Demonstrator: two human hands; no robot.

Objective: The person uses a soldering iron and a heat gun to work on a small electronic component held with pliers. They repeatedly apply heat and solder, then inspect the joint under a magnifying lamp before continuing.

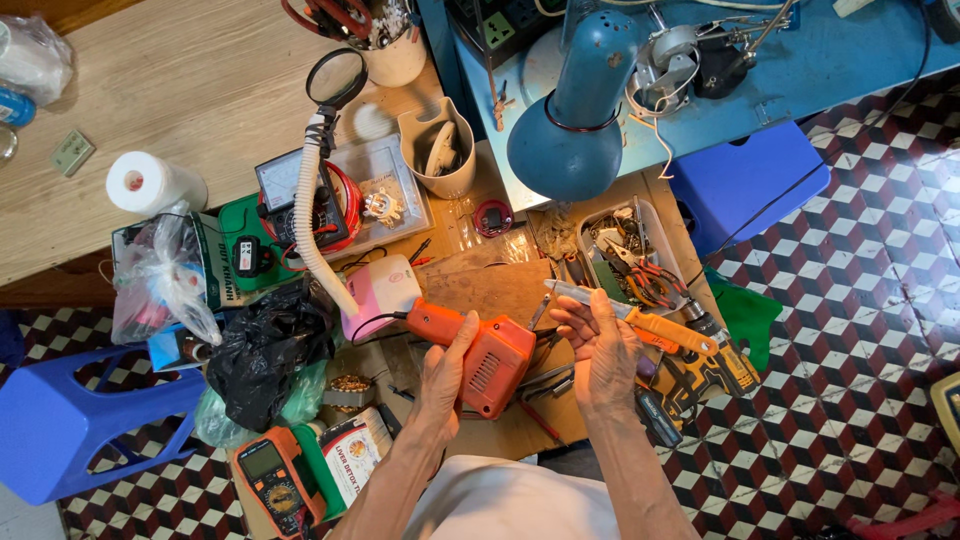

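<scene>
My left hand (447, 368) grips an orange pistol-shaped soldering gun (480, 350) by its handle, nose pointing up-left toward a pink and white lamp base (382, 294). My right hand (602, 348) holds a utility knife (640, 318) with an orange handle and a grey blade end, fingers pinched near the blade. Both hands hover over a cluttered low workbench of brown board (495, 285).
A blue desk lamp (572, 120) hangs over the bench. A clear tray of pliers (632, 255), an orange multimeter (278, 478), a black plastic bag (262, 350), a magnifier on a white gooseneck (335, 80), a paper roll (150, 182) and blue stools (750, 180) surround me.
</scene>
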